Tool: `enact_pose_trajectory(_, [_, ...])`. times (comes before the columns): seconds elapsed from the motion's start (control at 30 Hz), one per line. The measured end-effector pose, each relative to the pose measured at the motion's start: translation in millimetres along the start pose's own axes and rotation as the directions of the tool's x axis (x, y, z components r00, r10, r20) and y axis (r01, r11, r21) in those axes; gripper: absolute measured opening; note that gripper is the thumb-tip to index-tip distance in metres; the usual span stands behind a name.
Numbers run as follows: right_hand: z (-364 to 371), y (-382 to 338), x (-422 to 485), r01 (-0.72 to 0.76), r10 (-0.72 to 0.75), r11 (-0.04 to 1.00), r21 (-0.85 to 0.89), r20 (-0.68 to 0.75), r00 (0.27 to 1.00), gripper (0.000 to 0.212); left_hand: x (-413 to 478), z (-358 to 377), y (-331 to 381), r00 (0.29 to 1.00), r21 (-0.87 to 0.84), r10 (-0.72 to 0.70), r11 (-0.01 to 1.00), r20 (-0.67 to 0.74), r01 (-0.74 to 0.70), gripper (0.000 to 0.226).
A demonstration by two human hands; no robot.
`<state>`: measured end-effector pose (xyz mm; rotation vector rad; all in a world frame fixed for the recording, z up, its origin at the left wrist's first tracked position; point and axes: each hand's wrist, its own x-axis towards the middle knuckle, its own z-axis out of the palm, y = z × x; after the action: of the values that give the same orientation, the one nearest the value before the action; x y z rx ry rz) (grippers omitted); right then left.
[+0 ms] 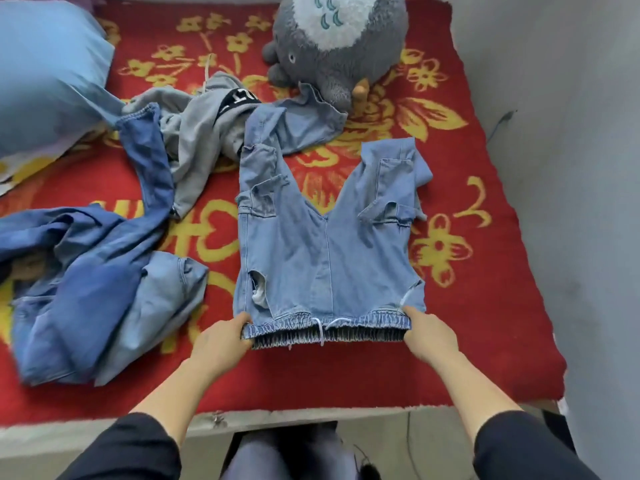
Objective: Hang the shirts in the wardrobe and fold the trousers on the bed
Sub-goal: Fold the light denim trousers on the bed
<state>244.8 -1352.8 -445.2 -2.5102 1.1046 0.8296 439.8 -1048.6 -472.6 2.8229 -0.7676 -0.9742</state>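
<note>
**Trousers (322, 251) laid flat on the bed (311, 415), no fold made yet**

Light blue denim trousers are seen spread on the red flowered blanket (485, 341). The waist is set nearest the bed's edge and the two legs are opened into a V, their far ends turned back and rumpled. No fold is judged to have been made; the garment is only laid out and pulled straight at the waist.

The elastic waistband (325, 329) is gripped at both ends. The left hand (221, 337) is clamped on its left corner with fingers curled round the cloth, and the right hand (429, 336) is closed on its right corner in the same way. Both hands are reached forward from dark sleeves (512, 445), low over the blanket and well apart, so that the band is held stretched between them. A white drawstring (332, 323) is seen at the middle of the band.

Much is judged to be left. A darker blue denim heap (90, 271) lies unsorted to the left, and a grey garment (201, 140) is crumpled beyond it, just beside one trouser leg. Whether either is a shirt cannot be told. The wardrobe is not in view, so nothing can be said of hanging. A plush toy (339, 46) and a blue pillow (45, 74) are seen at the far end of the bed.
</note>
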Motion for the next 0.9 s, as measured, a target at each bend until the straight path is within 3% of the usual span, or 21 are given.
enact_pose_trajectory(0.1, [25.3,10.0,-19.0,0.024,-0.035,0.996,-0.083,-0.139,0.99,0.058,-16.6,21.0,-9.4,0.998,-0.051,0.042,0.998,-0.046,-0.045,0.032])
enact_pose_trajectory(0.17, [47.6,18.6,-34.0,0.031,-0.052,0.989,-0.144,-0.142,0.989,0.055,-31.0,40.9,-17.2,0.997,-0.077,0.042,0.996,-0.06,-0.047,0.034])
enact_pose_trajectory(0.23, [75.8,27.4,-47.5,0.02,-0.025,0.989,-0.147,-0.029,0.999,0.053,-47.6,64.6,-23.7,0.999,-0.05,0.04,0.998,0.013,-0.04,0.037])
enact_pose_trajectory(0.3, [102.9,33.0,-56.8,-0.007,0.021,0.989,-0.148,0.09,0.996,0.049,-60.5,87.6,-28.1,0.983,0.031,0.03,0.999,0.179,-0.036,0.04])
enact_pose_trajectory(0.4, [133.9,32.5,-60.5,-0.009,0.054,0.981,-0.195,0.227,0.972,0.044,-68.0,114.1,-34.0,0.91,0.165,-0.011,0.984,0.414,-0.064,0.05])
enact_pose_trajectory(0.53, [153.1,22.4,-56.6,0.019,0.056,0.978,-0.208,0.35,0.935,0.055,-60.1,127.7,-32.5,0.84,0.154,-0.081,0.988,0.537,-0.004,0.058])
enact_pose_trajectory(0.7, [113.0,-15.3,-24.5,0.049,-0.051,0.999,0.016,0.214,0.975,0.05,-28.6,97.9,-12.6,0.939,0.005,-0.131,0.991,0.317,0.136,0.053])
enact_pose_trajectory(0.9, [51.1,-75.0,47.9,0.104,-0.127,0.968,0.23,0.087,0.988,0.045,49.8,43.7,20.4,0.988,-0.151,-0.127,0.979,0.092,0.14,0.057])
